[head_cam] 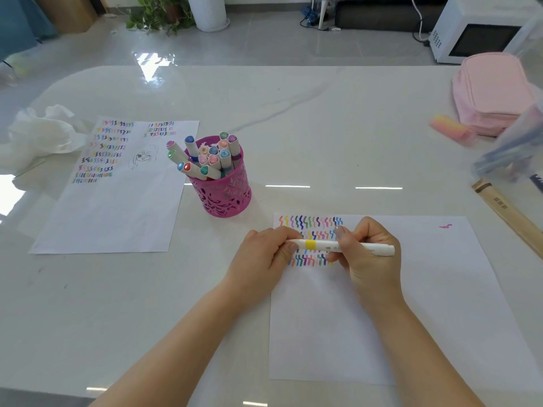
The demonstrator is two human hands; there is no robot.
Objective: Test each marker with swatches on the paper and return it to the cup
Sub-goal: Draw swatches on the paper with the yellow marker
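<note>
Both clamped on the yellow-banded marker [310, 244]: my left hand [264, 254] at one end, my right hand [367, 254] mid-barrel, over the paper [426, 304]. Capping, I judge; pink cup [223, 198] next.

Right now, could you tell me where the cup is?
In the head view, the cup stands left of centre, right of the far paper, beyond the left hand.

Our 2 bare forearms reach in from the bottom edge and draw closer toward the hands. Our left hand [261, 254] lies knuckles up, fingers curled round one end of a marker [321, 245]. Our right hand [370, 257] grips the barrel further along, its index finger [342, 235] arched over the top. The 2 hands sit near each other, not touching.
</note>
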